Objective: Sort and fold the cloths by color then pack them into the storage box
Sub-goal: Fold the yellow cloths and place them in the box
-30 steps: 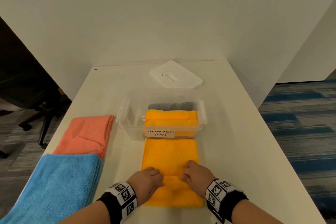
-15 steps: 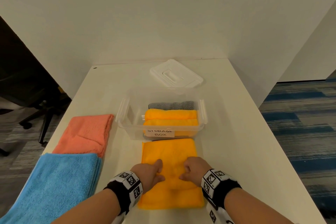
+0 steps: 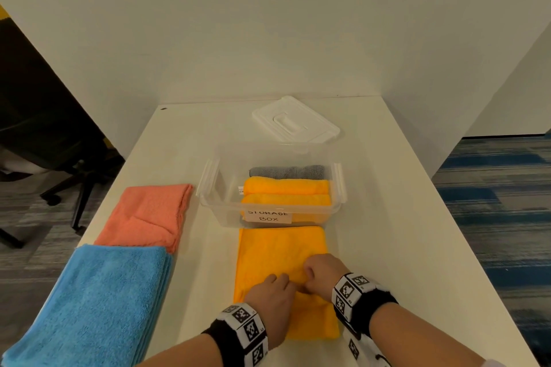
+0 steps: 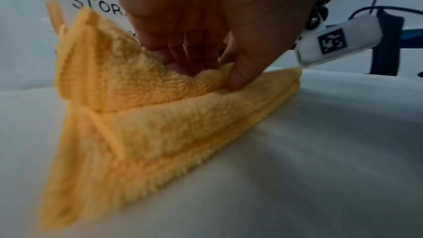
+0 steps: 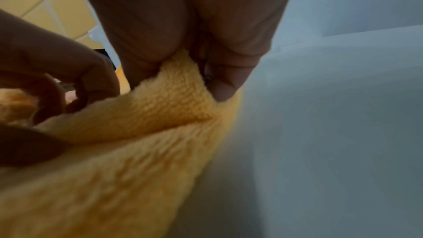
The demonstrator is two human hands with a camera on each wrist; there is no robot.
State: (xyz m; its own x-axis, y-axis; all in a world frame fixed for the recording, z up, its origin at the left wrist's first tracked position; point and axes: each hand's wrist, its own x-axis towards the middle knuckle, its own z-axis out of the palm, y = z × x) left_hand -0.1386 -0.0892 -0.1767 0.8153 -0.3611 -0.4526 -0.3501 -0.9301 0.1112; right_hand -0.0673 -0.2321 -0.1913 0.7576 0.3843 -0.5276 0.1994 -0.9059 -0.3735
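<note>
A folded yellow cloth (image 3: pixel 280 250) lies on the white table just in front of the clear storage box (image 3: pixel 210 188). My left hand (image 3: pixel 272 295) and right hand (image 3: pixel 320 272) sit side by side on its middle, each pinching a raised fold of the yellow cloth (image 4: pixel 146 82) (image 5: pixel 174 90). Inside the box lie two folded yellow cloths (image 3: pixel 287 192) and a grey cloth (image 3: pixel 287 171) behind them. A folded coral cloth (image 3: pixel 149 217) and a folded blue cloth (image 3: pixel 98 304) lie at the left.
The box's white lid (image 3: pixel 295 124) lies behind the box near the wall. The box bears a "STORAGE BOX" label (image 3: pixel 267 215). A black office chair (image 3: pixel 44 140) stands off the table's left edge. The table's right edge drops to blue carpet.
Both hands slid a little along the yellow cloth and now bunch its middle up between fingers and thumbs, where earlier they lay flatter on it.
</note>
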